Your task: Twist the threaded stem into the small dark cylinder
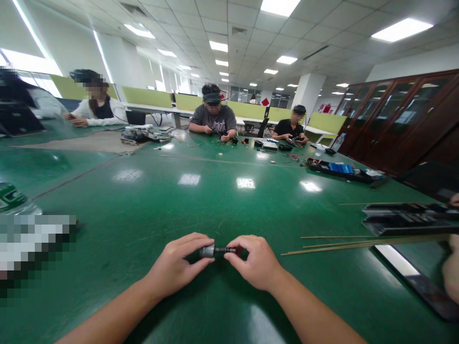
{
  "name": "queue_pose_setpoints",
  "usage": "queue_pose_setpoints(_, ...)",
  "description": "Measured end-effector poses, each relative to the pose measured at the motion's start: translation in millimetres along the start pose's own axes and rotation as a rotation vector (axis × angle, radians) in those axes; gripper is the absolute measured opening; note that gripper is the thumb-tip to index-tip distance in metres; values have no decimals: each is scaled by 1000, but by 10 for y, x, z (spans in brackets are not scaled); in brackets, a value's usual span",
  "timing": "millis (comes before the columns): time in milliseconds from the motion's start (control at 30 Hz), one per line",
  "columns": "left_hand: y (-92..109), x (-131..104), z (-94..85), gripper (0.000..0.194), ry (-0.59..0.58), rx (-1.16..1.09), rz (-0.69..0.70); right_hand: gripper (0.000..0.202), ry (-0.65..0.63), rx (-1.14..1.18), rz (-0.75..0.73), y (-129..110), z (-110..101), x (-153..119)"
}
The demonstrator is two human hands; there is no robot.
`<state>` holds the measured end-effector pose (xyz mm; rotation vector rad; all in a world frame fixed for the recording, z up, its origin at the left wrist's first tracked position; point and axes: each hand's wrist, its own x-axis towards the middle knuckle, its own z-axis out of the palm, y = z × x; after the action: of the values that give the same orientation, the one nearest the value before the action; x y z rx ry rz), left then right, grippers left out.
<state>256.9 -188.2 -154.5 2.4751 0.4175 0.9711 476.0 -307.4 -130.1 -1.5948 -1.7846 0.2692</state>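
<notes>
the left hand [181,263] has its fingers clamped on the wide grey end of a small cylindrical part [219,250]; the right hand [256,260] has its fingers pinched on the narrow dark end. the part lies level between the 2 hands, just above or on the green tabletop [201,205]; i cannot tell which. to the right are thin tan rods [333,246], black channel pieces [405,219] and a dark flat device [416,282]. across the tabletop, a person in a grey shirt [213,114] handles dark parts.
</notes>
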Motion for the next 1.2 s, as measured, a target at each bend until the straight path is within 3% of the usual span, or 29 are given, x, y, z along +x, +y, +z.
queue_pose_setpoints(1200,-7,-3,-17,34,5,9,0,7,8,-9,-4,6,-18,-3)
